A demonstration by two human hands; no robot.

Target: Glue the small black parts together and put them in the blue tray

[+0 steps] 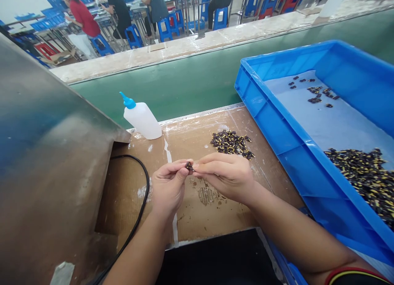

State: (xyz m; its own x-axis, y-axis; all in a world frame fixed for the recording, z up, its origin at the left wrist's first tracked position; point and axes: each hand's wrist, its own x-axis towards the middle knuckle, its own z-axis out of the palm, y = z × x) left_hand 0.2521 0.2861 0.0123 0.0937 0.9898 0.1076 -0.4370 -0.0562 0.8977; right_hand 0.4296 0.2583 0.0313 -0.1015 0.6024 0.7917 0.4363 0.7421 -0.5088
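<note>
My left hand point(170, 185) pinches a small dark part point(188, 166) with a bit of yellow on it, between thumb and forefinger. From the other side my right hand point(226, 173) meets it, fingertips pressed together at the same part. Whether the right fingers grip this part or a second tiny piece is too small to tell. Just beyond my right hand, a pile of small black-and-yellow parts point(229, 142) lies on the cardboard-covered table point(191, 125). Beneath the hands the cardboard has a worn, ridged patch point(207, 196).
A white squeeze bottle point(144, 120) with a blue nozzle stands at the back left. A large blue bin point(277, 125) on the right holds many similar parts. A metal housing point(55, 153) and a black cable point(145, 194) flank the left. People sit at tables beyond the green partition point(184, 83).
</note>
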